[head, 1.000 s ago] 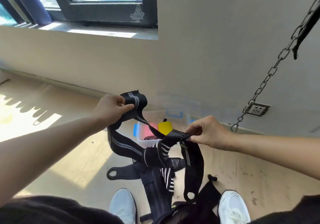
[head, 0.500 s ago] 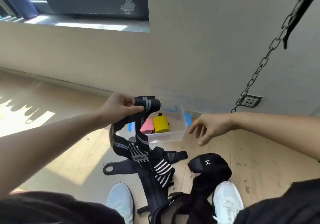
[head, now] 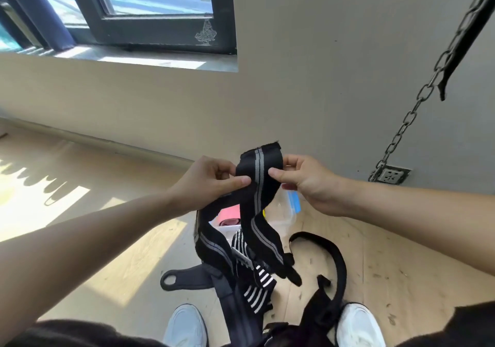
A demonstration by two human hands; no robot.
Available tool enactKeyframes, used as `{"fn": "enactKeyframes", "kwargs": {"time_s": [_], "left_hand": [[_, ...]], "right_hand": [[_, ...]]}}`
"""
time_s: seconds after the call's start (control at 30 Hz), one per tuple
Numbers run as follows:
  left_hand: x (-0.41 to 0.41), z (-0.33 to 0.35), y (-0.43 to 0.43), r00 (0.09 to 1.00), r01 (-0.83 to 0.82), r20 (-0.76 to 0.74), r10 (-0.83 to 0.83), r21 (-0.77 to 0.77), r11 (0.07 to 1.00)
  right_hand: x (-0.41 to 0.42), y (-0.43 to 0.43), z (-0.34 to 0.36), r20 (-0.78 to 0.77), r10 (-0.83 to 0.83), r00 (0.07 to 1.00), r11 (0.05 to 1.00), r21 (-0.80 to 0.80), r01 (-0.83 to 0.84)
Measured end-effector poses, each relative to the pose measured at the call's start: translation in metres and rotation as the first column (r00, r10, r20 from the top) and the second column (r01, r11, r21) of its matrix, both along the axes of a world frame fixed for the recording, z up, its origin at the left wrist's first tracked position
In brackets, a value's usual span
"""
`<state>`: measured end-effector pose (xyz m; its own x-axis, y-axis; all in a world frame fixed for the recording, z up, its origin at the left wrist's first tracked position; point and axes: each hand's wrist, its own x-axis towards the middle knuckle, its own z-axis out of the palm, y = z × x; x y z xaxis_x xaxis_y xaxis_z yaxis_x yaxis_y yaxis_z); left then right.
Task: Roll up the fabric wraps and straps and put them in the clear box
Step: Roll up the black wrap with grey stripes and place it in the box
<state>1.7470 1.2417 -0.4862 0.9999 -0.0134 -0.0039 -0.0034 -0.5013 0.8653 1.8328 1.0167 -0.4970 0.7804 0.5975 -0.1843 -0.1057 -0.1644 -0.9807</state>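
Note:
A long black wrap with grey stripes [head: 258, 170] hangs in front of me, its top end held up flat. My left hand [head: 207, 179] pinches its left edge and my right hand [head: 305, 179] pinches its right edge. The wrap's lower part loops down to the floor. Behind it stands the clear box [head: 285, 214] with blue clasps, mostly hidden, with a pink roll [head: 227, 215] and a bit of a yellow roll visible inside. More black straps [head: 332, 263] and a striped black-and-white wrap [head: 257, 287] lie in a heap on the wooden floor.
My two white shoes [head: 186, 326] frame the heap at the bottom. A black strap with a ring end [head: 171, 279] lies to the left. A metal chain [head: 417, 100] hangs down on the right near a wall socket [head: 392, 176]. The wall stands close behind the box.
My right hand let go of a black strap, which dropped onto the floor, then came up to pinch the striped wrap's top end beside my left hand. The wrap's end now stands flat.

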Motion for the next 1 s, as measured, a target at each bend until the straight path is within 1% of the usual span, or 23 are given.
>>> {"fn": "enactKeyframes", "kwargs": {"time_s": [0.1, 0.17, 0.2, 0.27, 0.33, 0.37, 0.43, 0.57, 0.63, 0.73, 0.83, 0.93, 1.0], "left_hand": [[0.003, -0.003, 0.000, 0.999, 0.053, -0.018, -0.052, 0.094, 0.994], [0.005, -0.002, 0.000, 0.998, 0.065, -0.035, -0.061, 0.119, 0.991], [0.006, -0.001, 0.000, 0.998, 0.058, -0.038, -0.053, 0.144, 0.988], [0.005, 0.001, 0.003, 0.999, 0.026, -0.031, -0.019, 0.224, 0.974], [0.003, 0.001, 0.011, 0.999, -0.040, -0.009, 0.043, 0.242, 0.969], [0.004, 0.000, 0.017, 0.997, -0.080, -0.002, 0.083, 0.222, 0.972], [0.005, -0.001, 0.021, 0.988, -0.146, -0.020, 0.152, 0.181, 0.973], [0.009, -0.003, 0.008, 0.981, -0.153, -0.087, 0.171, 0.185, 0.971], [0.011, 0.001, -0.002, 0.979, -0.169, -0.092, 0.182, 0.134, 0.976], [0.013, 0.011, -0.018, 0.981, -0.158, -0.119, 0.153, -0.031, 0.987], [0.013, 0.020, -0.034, 0.989, -0.132, -0.080, 0.122, -0.133, 0.982], [0.014, 0.024, -0.038, 0.981, -0.193, -0.033, 0.191, -0.192, 0.962], [0.014, 0.030, -0.038, 0.970, -0.237, -0.015, 0.242, -0.256, 0.937]], "right_hand": [[0.005, -0.001, 0.006, 0.047, -0.042, 0.998, 0.999, 0.023, 0.041], [0.006, -0.002, 0.008, 0.061, -0.079, 0.995, 0.997, 0.025, 0.077], [0.008, -0.003, 0.009, 0.075, -0.123, 0.990, 0.992, 0.010, 0.122], [0.019, -0.009, 0.010, 0.096, -0.261, 0.960, 0.964, -0.022, 0.264], [0.034, -0.021, 0.018, 0.065, -0.372, 0.926, 0.928, -0.009, 0.374], [0.040, -0.025, 0.021, 0.044, -0.383, 0.923, 0.924, 0.009, 0.383], [0.043, -0.028, 0.027, 0.024, -0.340, 0.940, 0.940, 0.036, 0.339], [0.037, -0.019, 0.035, 0.028, -0.259, 0.965, 0.961, 0.107, 0.255], [0.034, -0.015, 0.042, 0.018, -0.239, 0.971, 0.961, 0.145, 0.234], [0.030, -0.011, 0.051, 0.014, -0.207, 0.978, 0.961, 0.191, 0.200], [0.026, -0.008, 0.056, 0.006, -0.202, 0.979, 0.953, 0.230, 0.195], [0.025, -0.009, 0.054, 0.016, -0.176, 0.984, 0.956, 0.243, 0.167], [0.023, -0.014, 0.045, 0.041, -0.085, 0.996, 0.982, 0.175, 0.077]]}}
